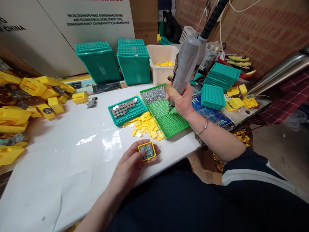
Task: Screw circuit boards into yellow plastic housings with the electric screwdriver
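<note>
Above a glossy white tabletop (pixel 84 161), the left hand (pixel 130 158) pinched a square yellow plastic housing (pixel 150 150); the right hand (pixel 182 100) clasped an elongated grey screwdriver (pixel 190 53) (a slackened pinch risked dropping the housing).

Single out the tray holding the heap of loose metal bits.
The bright green tray, under the driver in the right hand; the teal tray to its left holds round discs in rows.
</note>
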Available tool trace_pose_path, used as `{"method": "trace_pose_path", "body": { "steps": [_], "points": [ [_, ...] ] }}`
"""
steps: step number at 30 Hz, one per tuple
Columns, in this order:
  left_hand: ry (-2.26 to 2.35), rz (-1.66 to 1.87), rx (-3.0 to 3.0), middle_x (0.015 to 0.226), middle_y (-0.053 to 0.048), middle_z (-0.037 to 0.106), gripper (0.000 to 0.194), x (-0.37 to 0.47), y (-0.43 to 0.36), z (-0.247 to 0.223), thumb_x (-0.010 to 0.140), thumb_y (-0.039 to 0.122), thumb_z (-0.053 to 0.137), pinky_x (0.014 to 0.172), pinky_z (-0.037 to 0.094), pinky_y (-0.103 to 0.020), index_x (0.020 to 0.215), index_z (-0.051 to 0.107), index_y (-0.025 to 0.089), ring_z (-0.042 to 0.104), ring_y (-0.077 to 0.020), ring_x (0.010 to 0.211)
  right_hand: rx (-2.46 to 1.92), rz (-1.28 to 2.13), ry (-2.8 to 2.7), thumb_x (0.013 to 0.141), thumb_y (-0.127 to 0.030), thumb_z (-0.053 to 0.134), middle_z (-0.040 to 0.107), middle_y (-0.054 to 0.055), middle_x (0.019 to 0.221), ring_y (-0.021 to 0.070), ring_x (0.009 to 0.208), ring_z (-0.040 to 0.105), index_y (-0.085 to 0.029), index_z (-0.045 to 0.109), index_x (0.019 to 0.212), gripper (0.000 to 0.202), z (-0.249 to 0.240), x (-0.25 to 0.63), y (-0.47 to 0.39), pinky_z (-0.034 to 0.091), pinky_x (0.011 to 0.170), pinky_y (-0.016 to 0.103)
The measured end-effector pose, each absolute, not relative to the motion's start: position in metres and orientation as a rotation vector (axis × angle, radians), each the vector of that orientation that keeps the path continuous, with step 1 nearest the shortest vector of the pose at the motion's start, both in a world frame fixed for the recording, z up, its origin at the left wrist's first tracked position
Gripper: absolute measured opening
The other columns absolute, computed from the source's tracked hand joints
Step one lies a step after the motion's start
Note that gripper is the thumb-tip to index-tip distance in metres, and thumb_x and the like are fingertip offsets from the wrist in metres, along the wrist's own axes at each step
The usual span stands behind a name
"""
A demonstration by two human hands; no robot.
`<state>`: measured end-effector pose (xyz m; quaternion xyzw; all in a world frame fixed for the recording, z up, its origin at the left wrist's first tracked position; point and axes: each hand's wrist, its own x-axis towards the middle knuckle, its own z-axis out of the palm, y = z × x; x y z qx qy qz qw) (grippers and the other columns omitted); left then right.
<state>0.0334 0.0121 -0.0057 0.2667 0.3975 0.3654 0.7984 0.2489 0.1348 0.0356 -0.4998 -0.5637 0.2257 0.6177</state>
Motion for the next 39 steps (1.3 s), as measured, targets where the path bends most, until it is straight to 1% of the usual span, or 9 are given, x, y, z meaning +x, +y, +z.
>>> {"method": "trace_pose_path", "body": {
  "steps": [4,7,10,14,18,27,30,35,39],
  "points": [
    [0.846,0.799,0.569,0.104,-0.015,0.073,0.031,0.034,0.012,-0.006,0.079,0.021,0.064,0.088,0.055,-0.045,0.109,0.061,0.014,0.068,-0.0308,0.104,-1.095,0.533,-1.294,0.075,-0.063,0.064,0.063,0.001,0.08,0.0136,0.057,0.056,-0.024,0.051,0.101,0.049,0.034,0.25,0.136,0.052,0.057,0.034],
    [0.845,0.804,0.57,0.103,-0.015,0.073,0.032,0.034,0.012,-0.005,0.078,0.021,0.065,0.088,0.055,-0.046,0.109,0.061,0.014,0.068,-0.031,0.103,-1.139,0.566,-1.294,0.074,-0.065,0.062,0.063,0.001,0.078,0.0131,0.056,0.057,-0.024,0.05,0.101,0.051,0.033,0.251,0.135,0.051,0.055,0.032],
    [0.841,0.801,0.568,0.103,-0.015,0.073,0.031,0.034,0.012,-0.004,0.078,0.02,0.064,0.089,0.054,-0.046,0.109,0.061,0.013,0.068,-0.0306,0.103,-1.154,0.564,-1.273,0.071,-0.066,0.064,0.063,0.0,0.077,0.0134,0.057,0.057,-0.024,0.052,0.102,0.054,0.033,0.25,0.133,0.053,0.057,0.032],
    [0.833,0.795,0.571,0.103,-0.014,0.073,0.031,0.034,0.013,-0.003,0.079,0.02,0.063,0.088,0.055,-0.045,0.11,0.06,0.013,0.068,-0.0304,0.103,-1.142,0.512,-1.308,0.075,-0.066,0.061,0.063,0.001,0.079,0.0134,0.06,0.058,-0.024,0.051,0.106,0.053,0.032,0.25,0.134,0.054,0.06,0.033],
    [0.827,0.795,0.581,0.104,-0.014,0.073,0.031,0.034,0.013,-0.003,0.08,0.02,0.062,0.086,0.055,-0.042,0.111,0.059,0.014,0.068,-0.0295,0.104,-1.121,0.516,-1.256,0.071,-0.067,0.065,0.06,-0.001,0.074,0.0129,0.057,0.057,-0.025,0.051,0.095,0.051,0.03,0.251,0.134,0.053,0.058,0.032],
    [0.834,0.799,0.568,0.102,-0.014,0.073,0.03,0.035,0.013,-0.001,0.08,0.017,0.061,0.086,0.056,-0.042,0.11,0.058,0.013,0.069,-0.0291,0.102,-1.026,0.486,-1.292,0.072,-0.061,0.068,0.061,-0.001,0.076,0.0107,0.052,0.054,-0.024,0.051,0.091,0.045,0.033,0.252,0.134,0.05,0.054,0.03],
    [0.835,0.799,0.567,0.1,-0.014,0.073,0.03,0.037,0.014,-0.001,0.081,0.016,0.059,0.086,0.056,-0.041,0.111,0.057,0.012,0.069,-0.0283,0.102,-0.947,0.502,-1.29,0.074,-0.057,0.068,0.057,-0.004,0.069,0.01,0.05,0.052,-0.025,0.048,0.089,0.041,0.045,0.245,0.127,0.048,0.051,0.028],
    [0.833,0.813,0.55,0.096,-0.013,0.072,0.033,0.039,0.013,0.001,0.079,0.014,0.057,0.084,0.056,-0.041,0.112,0.055,0.012,0.07,-0.0283,0.099,-0.667,0.737,-1.287,0.078,-0.048,0.069,0.049,-0.006,0.058,0.0104,0.049,0.049,-0.024,0.05,0.079,0.031,0.067,0.211,0.09,0.045,0.05,0.027],
    [0.816,0.839,0.533,0.095,-0.011,0.071,0.03,0.039,0.013,-0.001,0.079,0.014,0.059,0.083,0.057,-0.041,0.109,0.057,0.013,0.071,-0.0268,0.094,-0.59,1.047,-1.346,0.08,-0.062,0.058,0.047,-0.002,0.06,0.0112,0.048,0.047,-0.023,0.052,0.072,0.04,0.066,0.184,0.059,0.044,0.045,0.03]
  ]
}}
